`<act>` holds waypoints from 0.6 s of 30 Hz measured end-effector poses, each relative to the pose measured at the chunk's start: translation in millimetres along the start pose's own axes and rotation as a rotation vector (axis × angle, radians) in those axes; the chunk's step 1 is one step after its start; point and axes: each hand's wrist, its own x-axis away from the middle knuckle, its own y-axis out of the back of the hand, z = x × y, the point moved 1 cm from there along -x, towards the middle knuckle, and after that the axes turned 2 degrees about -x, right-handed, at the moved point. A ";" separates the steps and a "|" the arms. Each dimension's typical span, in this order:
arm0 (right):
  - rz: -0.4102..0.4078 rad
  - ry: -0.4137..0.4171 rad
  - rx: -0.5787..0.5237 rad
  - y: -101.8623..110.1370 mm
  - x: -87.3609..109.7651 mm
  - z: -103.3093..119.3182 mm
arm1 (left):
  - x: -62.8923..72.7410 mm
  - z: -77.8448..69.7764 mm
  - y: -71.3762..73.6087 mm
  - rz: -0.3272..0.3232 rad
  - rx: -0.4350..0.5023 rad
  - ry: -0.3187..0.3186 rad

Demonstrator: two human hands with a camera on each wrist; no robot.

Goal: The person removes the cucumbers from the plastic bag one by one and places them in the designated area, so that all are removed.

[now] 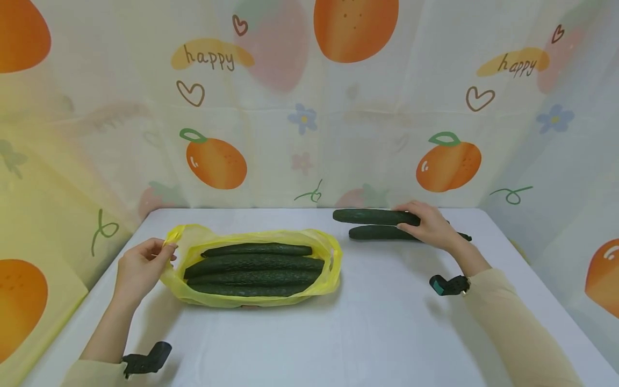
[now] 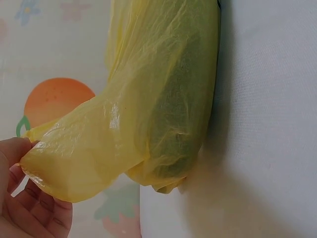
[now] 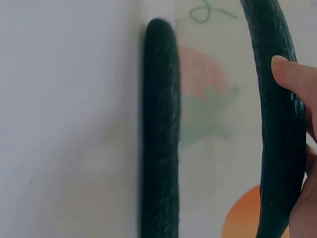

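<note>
Two grips: left hand (image 1: pixel 144 263), yellow plastic bag (image 2: pixel 116 121); right hand (image 1: pixel 429 226), long dark-green cucumber (image 1: pixel 369 216) right of bag. I fear tug-torn bag.

The bench (image 1: pixel 382 328) has a white surface. A pale backdrop (image 1: pixel 358 142) rises behind it, printed with oranges (image 1: pixel 216 164), strawberries (image 1: pixel 278 48), blue flowers (image 1: pixel 309 112), brown heart outlines (image 1: pixel 200 100) and the word "happy" (image 1: pixel 209 57).
</note>
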 end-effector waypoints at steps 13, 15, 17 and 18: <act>0.127 -0.125 -0.026 -5.9 29.5 -21.1 | 0.2 -0.2 -1.0 0.003 -0.002 -0.002; 0.134 -0.125 -0.018 -8.5 32.8 -24.4 | 0.1 -0.5 -0.1 0.006 -0.001 -0.003; 0.138 -0.122 -0.012 -11.0 35.7 -26.9 | 0.1 -0.4 0.5 0.006 -0.007 -0.006; 0.138 -0.119 -0.008 -12.3 37.0 -27.9 | 0.2 -0.4 0.8 0.003 -0.005 -0.006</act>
